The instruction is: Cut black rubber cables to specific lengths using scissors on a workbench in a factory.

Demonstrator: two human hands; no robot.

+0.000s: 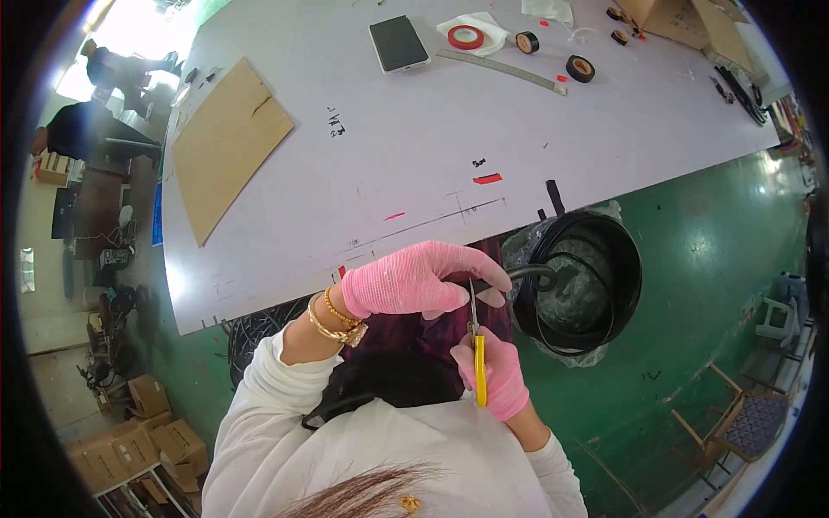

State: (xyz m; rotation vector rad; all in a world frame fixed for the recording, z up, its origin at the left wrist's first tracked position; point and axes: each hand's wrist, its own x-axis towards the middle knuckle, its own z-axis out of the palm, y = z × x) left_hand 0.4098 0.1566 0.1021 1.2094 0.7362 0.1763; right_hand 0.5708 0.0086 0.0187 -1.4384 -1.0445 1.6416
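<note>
My left hand (406, 281), in a pink knitted glove, is at the table's near edge with its fingers closed round the end part of a thick black cable (528, 272). From there the cable runs right toward a large black coil (629, 298) lying in clear plastic. Below it, my right hand (503, 378), also gloved in pink, grips yellow-handled scissors (480, 367). Their blades point away from me and reach up to the left fingers, beside the cable. The fingers partly hide the cable's end, so I cannot tell whether the blades touch it.
On the white table (345, 181) lie a cardboard sheet (229, 147), a dark phone-like device (399, 43), a steel ruler (501, 69), red tape (465, 36) and black tape rolls (580, 68). A wooden chair (738, 423) stands right; cardboard boxes (129, 449) sit lower left. People are at upper left.
</note>
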